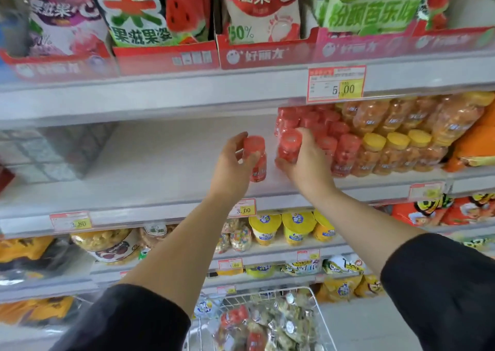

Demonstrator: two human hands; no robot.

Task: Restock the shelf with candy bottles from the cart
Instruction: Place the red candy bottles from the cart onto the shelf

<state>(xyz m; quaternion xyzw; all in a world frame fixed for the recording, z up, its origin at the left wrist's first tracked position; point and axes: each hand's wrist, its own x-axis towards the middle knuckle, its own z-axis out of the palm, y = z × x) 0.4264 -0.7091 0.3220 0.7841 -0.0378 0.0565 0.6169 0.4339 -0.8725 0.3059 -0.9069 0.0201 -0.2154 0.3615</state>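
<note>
- Filling the white metal shelf (150,190) looks partly done: its left stretch lies bare, while red-capped and yellow-capped candy bottles crowd the right.
- The left hand (233,163) curls round a small red-capped plastic candy bottle (255,158), upright, just above the shelf board.
- The right hand (305,163) clasps a second red-capped bottle (289,145) against the stocked red row (332,139).
- The white wire cart (267,299) below holds more red bottles, so work remains.

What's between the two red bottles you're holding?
Nothing. In the head view, the left hand holds one red bottle and the right hand holds another. Only a narrow gap of bare white shelf shows between them.
</note>
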